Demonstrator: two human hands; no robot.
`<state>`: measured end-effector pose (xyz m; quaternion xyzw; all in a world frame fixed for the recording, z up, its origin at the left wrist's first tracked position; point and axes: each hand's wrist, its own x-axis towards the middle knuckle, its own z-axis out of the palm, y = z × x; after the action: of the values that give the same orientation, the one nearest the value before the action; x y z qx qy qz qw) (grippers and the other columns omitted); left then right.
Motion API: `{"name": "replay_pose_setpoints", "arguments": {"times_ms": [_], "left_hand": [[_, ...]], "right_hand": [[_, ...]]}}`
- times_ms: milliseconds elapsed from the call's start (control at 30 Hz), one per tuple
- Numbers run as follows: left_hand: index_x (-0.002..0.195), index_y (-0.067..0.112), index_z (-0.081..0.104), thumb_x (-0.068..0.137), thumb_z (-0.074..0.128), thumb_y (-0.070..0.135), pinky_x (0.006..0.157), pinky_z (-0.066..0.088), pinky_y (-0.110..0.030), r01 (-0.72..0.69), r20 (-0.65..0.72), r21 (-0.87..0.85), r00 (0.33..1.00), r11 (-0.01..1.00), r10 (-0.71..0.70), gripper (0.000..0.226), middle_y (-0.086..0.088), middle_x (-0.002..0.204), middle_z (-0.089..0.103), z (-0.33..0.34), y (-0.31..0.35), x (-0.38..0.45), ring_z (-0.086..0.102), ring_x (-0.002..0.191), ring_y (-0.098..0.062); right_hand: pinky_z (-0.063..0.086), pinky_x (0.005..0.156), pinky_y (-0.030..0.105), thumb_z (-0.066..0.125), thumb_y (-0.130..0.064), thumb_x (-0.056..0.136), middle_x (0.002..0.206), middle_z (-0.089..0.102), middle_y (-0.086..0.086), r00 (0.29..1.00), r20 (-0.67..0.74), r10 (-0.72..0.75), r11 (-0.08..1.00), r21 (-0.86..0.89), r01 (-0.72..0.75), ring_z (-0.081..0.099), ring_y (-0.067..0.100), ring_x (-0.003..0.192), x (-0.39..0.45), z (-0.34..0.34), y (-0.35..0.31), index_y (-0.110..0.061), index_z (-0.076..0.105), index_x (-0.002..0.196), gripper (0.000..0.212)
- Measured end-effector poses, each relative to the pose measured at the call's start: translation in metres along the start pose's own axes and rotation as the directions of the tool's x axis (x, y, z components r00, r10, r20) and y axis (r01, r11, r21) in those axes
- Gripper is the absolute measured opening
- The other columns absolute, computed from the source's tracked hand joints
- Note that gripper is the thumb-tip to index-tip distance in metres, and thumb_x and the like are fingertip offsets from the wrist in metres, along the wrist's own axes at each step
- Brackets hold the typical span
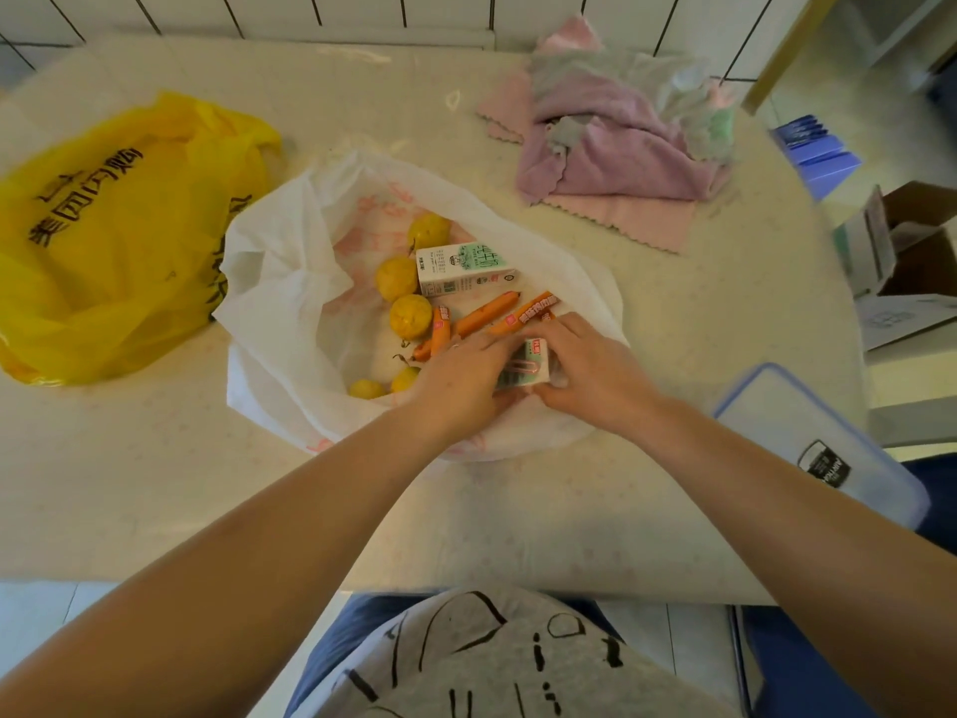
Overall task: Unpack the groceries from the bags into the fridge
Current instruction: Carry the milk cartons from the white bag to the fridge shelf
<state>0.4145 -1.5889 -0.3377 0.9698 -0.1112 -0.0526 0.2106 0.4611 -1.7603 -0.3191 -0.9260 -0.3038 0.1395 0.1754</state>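
Observation:
A white plastic bag (274, 282) lies open on the table. Inside it are several yellow citrus fruits (410, 316), several orange sausages (487, 313) and a green-and-white milk carton (463, 269). At the bag's near right edge, my left hand (458, 383) and my right hand (590, 373) both hold a small pink-and-white carton (528, 365) between them, fingers curled round its sides. A yellow plastic bag (114, 241) lies at the left, its contents hidden.
Pink and grey cloths (621, 142) are heaped at the table's back right. A clear lidded container with a blue rim (808, 437) sits at the right edge. Cardboard boxes (906, 241) and a blue item stand on the floor beyond.

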Motion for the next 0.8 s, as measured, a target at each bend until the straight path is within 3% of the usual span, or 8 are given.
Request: {"name": "replay_pose_setpoints", "arguments": {"times_ms": [67, 167, 267, 367, 533, 600, 800], "left_hand": [[0.140, 0.029, 0.037, 0.083, 0.060, 0.038, 0.115, 0.004, -0.055, 0.037, 0.041, -0.031, 0.999, 0.999, -0.036, 0.062, 0.006, 0.148, 0.036, 0.000, -0.003, 0.005, 0.019, 0.142, -0.009], [0.138, 0.027, 0.041, 0.081, 0.065, 0.038, 0.113, 0.021, -0.050, 0.051, 0.032, -0.104, 0.998, 0.993, -0.048, 0.063, 0.004, 0.144, 0.041, -0.003, -0.006, 0.008, 0.031, 0.136, -0.012], [0.134, 0.022, 0.047, 0.079, 0.070, 0.038, 0.107, 0.030, -0.053, 0.072, -0.039, -0.185, 0.996, 0.980, -0.080, 0.062, 0.001, 0.139, 0.047, -0.001, -0.009, 0.005, 0.038, 0.130, -0.015], [0.134, 0.021, 0.047, 0.079, 0.069, 0.040, 0.107, 0.034, -0.044, 0.121, -0.062, -0.229, 0.988, 0.966, -0.138, 0.062, 0.000, 0.136, 0.048, -0.001, -0.008, 0.001, 0.044, 0.125, -0.018], [0.128, 0.022, 0.050, 0.078, 0.072, 0.031, 0.093, 0.041, -0.025, 0.180, -0.080, -0.330, 0.973, 0.927, -0.217, 0.055, 0.001, 0.127, 0.052, -0.005, -0.013, -0.004, 0.049, 0.115, -0.015], [0.126, 0.020, 0.050, 0.078, 0.072, 0.030, 0.084, 0.039, -0.021, 0.207, -0.069, -0.345, 0.967, 0.915, -0.245, 0.054, 0.000, 0.122, 0.051, -0.008, -0.016, -0.005, 0.050, 0.110, -0.014], [0.126, 0.020, 0.049, 0.076, 0.073, 0.030, 0.084, 0.045, -0.024, 0.198, -0.074, -0.460, 0.963, 0.865, -0.260, 0.056, 0.008, 0.111, 0.049, -0.016, -0.022, -0.007, 0.051, 0.102, -0.010]], "right_hand": [[0.049, 0.077, 0.041, 0.068, -0.031, 0.075, 0.125, 0.047, -0.002, 1.000, 0.001, -0.022, 1.000, 0.007, 0.022, 0.054, 0.020, 0.107, 0.002, -0.002, -0.002, -0.025, 0.044, 0.130, 0.060], [0.048, 0.082, 0.040, 0.071, -0.030, 0.076, 0.124, 0.050, -0.003, 0.999, -0.020, -0.028, 0.997, 0.077, 0.030, 0.051, 0.015, 0.110, 0.004, -0.005, -0.004, -0.026, 0.046, 0.130, 0.060], [0.045, 0.090, 0.036, 0.072, -0.034, 0.076, 0.128, 0.049, -0.002, 0.998, -0.039, 0.044, 0.993, 0.114, -0.040, 0.049, 0.014, 0.116, 0.005, -0.006, -0.005, -0.025, 0.042, 0.136, 0.068], [0.044, 0.093, 0.035, 0.071, -0.043, 0.076, 0.131, 0.050, -0.001, 0.993, -0.021, 0.113, 0.991, 0.075, -0.111, 0.049, 0.015, 0.119, 0.005, -0.005, -0.004, -0.023, 0.037, 0.140, 0.075], [0.047, 0.078, 0.032, 0.070, -0.036, 0.078, 0.114, 0.061, -0.005, 0.987, 0.040, 0.153, 0.985, 0.071, -0.156, 0.060, 0.017, 0.100, 0.003, 0.002, 0.002, -0.028, 0.037, 0.138, 0.069], [0.047, 0.076, 0.029, 0.069, -0.028, 0.080, 0.112, 0.063, -0.006, 0.982, 0.057, 0.180, 0.975, 0.125, -0.186, 0.062, 0.015, 0.093, 0.001, 0.006, 0.000, -0.027, 0.040, 0.137, 0.064], [0.048, 0.092, 0.029, 0.067, -0.018, 0.082, 0.117, 0.064, -0.004, 0.980, -0.044, 0.195, 0.883, 0.442, -0.156, 0.060, 0.007, 0.104, 0.016, 0.002, -0.020, -0.026, 0.052, 0.130, 0.051]]}}
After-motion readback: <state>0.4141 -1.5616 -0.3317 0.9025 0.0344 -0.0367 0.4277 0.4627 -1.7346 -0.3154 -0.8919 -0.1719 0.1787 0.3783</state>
